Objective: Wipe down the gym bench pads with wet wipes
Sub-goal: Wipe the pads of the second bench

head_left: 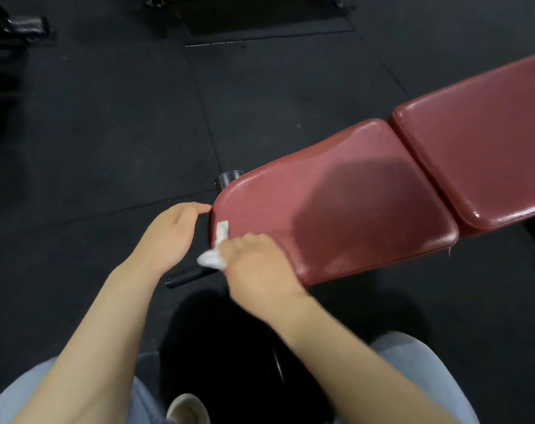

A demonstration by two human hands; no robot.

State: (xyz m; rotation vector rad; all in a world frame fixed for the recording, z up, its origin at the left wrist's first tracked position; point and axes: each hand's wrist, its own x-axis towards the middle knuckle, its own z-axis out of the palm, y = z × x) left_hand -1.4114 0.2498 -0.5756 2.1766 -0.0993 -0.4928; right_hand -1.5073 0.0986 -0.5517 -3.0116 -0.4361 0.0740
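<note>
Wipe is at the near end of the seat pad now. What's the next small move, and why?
Probably sweep the wipe in the right hand along the seat pad toward the back pad. The wipe sits at the pad's end edge, the left hand touches that corner, and the seat's middle looks duller than its glossy edges.

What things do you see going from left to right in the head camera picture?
Left hand → crumpled white wet wipe → right hand → shiny dark-red padded seat pad → long dark-red padded back pad.
</note>
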